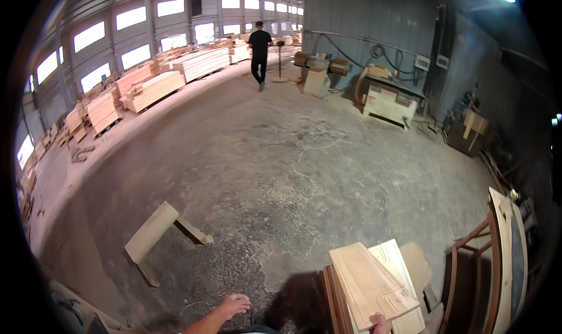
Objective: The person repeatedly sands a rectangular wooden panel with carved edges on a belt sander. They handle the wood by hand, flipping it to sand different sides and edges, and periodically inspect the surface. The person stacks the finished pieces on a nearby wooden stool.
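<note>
My right hand (380, 323) is at the lower edge, its thumb over the near end of a pale wooden panel (366, 278) with a carved outline. That panel lies slanted on top of a stack of wooden boards (335, 299), whose brown edges show on the left. Another light panel (404, 275) sticks out from under it on the right. The fingers below the panel are hidden. My left hand (236, 305) hovers left of the stack, over the concrete floor, loosely curled with nothing visible in it.
A low wooden bench (151, 231) stands on the floor to the left. At right are a brown wooden frame (468, 240) and a tall leaning board (500, 258). Farther back are a white machine (389, 105), timber stacks (155, 91) and a person in black (259, 47).
</note>
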Tool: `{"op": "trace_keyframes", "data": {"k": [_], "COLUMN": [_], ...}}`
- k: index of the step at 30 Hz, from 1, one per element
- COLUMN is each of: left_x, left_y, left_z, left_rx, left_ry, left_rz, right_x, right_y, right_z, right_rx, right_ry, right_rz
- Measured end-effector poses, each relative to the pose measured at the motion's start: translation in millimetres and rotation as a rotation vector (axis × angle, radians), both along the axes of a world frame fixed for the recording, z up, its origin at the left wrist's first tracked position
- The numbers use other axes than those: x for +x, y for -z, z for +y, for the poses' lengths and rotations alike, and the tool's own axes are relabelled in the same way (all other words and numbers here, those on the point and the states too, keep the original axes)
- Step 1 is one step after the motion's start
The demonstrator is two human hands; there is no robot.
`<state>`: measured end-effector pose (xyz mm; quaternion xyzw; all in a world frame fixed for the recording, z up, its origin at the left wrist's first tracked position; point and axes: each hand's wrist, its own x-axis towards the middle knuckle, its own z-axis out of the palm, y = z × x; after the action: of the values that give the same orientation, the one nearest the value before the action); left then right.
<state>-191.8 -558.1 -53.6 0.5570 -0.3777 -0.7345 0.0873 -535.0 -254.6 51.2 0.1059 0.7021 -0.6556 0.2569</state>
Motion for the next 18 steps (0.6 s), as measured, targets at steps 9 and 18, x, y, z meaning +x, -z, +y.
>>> {"op": "trace_keyframes", "data": {"k": [9,18], "left_x": [14,-17], "left_y": [41,80], "left_z": [-64,-113], "left_rx": [0.121,0.234], "left_ry": [-0.370,-0.809], "left_rz": [0.006,0.485], "right_x": [35,76], "right_y": [-112,-145], "right_z": [-71,-137], "right_rx": [-0.059,0.118], "right_ry": [-0.152,-0.703], "right_rz": [0.049,0.082]}}
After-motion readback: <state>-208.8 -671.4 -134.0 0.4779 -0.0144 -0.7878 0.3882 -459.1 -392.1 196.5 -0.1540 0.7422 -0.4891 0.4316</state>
